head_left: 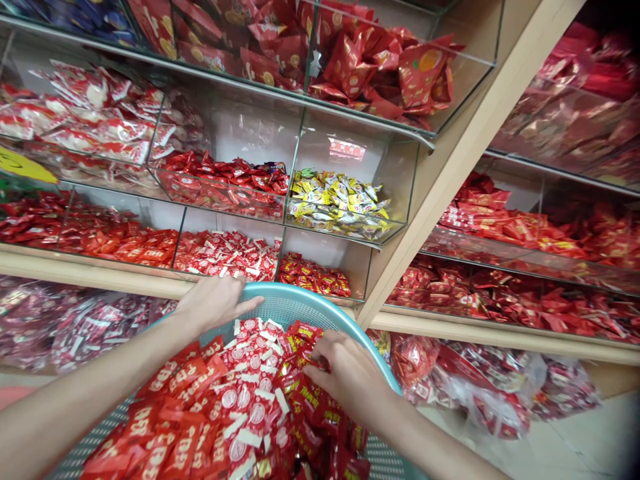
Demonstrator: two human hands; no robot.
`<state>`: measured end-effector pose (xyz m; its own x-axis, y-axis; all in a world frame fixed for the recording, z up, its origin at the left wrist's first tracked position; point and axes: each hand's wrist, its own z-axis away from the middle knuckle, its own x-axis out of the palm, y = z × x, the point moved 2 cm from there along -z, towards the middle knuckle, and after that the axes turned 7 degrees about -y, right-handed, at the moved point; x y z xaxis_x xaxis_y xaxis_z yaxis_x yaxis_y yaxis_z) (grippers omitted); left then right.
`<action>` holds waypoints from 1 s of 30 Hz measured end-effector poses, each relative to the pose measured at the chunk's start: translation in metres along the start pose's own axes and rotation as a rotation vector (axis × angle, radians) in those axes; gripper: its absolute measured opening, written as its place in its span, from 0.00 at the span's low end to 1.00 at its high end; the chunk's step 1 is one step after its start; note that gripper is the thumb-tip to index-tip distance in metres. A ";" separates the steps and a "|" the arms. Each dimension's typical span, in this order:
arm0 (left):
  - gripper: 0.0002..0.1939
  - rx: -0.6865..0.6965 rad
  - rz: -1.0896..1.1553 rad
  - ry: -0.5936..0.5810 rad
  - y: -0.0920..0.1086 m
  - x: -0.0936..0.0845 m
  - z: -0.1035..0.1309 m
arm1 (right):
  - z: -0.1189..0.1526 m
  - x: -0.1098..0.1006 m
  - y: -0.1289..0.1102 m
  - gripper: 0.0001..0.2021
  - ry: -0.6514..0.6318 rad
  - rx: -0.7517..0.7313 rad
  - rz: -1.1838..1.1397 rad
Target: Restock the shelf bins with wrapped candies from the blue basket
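Observation:
A round turquoise plastic basket point(280, 291) with perforated walls holds wrapped candies in side-by-side groups. Orange-red packets point(173, 423) lie on the left, red-and-white candies point(255, 373) in the middle, and dark red candies with yellow lettering point(310, 400) on the right. My left hand point(213, 305) is closed on the far rim, its thumb stretched along the inside and the other fingers mostly hidden beyond the edge. Over the dark red candies, my right hand point(347, 367) has its fingers curled down into the pile; what lies under the fingertips is partly hidden.
Ahead stand tilted-looking shelves with clear bins of red-and-white candies point(230, 253), dark red candies point(315, 275) and yellow candies point(340, 200). A wooden upright point(450, 180) divides them from more bins on the right. Bagged candies point(475, 380) lie below the shelf edge.

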<state>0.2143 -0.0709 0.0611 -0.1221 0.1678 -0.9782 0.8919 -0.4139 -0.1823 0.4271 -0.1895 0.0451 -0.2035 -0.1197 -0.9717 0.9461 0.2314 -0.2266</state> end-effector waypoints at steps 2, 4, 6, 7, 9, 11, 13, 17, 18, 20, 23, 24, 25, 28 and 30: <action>0.35 0.001 -0.001 0.005 0.000 0.000 -0.001 | 0.002 0.002 -0.001 0.06 -0.002 0.008 0.047; 0.35 0.002 0.001 0.006 0.000 0.001 -0.001 | 0.002 0.000 0.000 0.07 0.011 0.002 0.057; 0.35 0.005 0.001 0.003 0.000 0.001 -0.001 | 0.000 -0.009 0.004 0.09 0.057 -0.005 0.020; 0.35 0.005 0.001 0.000 -0.001 0.001 -0.001 | -0.003 -0.016 0.006 0.10 0.098 -0.009 -0.002; 0.35 0.001 0.002 -0.004 -0.001 0.002 -0.001 | -0.015 -0.035 0.014 0.12 0.193 -0.009 -0.014; 0.34 0.002 0.005 -0.002 -0.001 0.002 -0.001 | -0.035 -0.052 0.025 0.13 0.278 0.015 0.034; 0.34 0.008 0.010 0.004 -0.001 0.002 -0.001 | -0.062 -0.064 0.041 0.12 0.330 0.079 0.113; 0.33 0.015 0.019 0.005 0.001 -0.001 0.000 | -0.116 -0.059 0.075 0.10 0.231 0.184 0.178; 0.33 0.012 0.017 0.001 0.000 -0.002 0.001 | -0.126 -0.054 0.082 0.10 0.199 0.193 0.173; 0.33 0.004 0.013 -0.008 0.000 -0.002 0.001 | -0.141 -0.042 0.094 0.09 0.155 0.204 0.154; 0.34 -0.004 0.015 -0.011 -0.003 0.000 0.002 | -0.151 -0.027 0.105 0.11 0.124 0.229 0.124; 0.34 -0.002 0.018 -0.010 -0.003 0.001 0.001 | -0.153 -0.023 0.107 0.12 0.119 0.235 0.113; 0.34 0.000 0.019 -0.006 -0.004 0.001 0.001 | -0.153 -0.020 0.109 0.14 0.116 0.239 0.101; 0.34 -0.003 0.014 -0.006 -0.004 0.001 0.000 | -0.154 -0.016 0.113 0.16 0.116 0.248 0.067; 0.35 -0.009 0.009 -0.015 -0.002 0.000 0.000 | -0.154 -0.014 0.114 0.16 0.120 0.259 0.050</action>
<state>0.2125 -0.0699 0.0615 -0.1209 0.1503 -0.9812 0.8966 -0.4077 -0.1729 0.4990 -0.0124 0.0231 -0.1689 0.0044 -0.9856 0.9854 -0.0223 -0.1690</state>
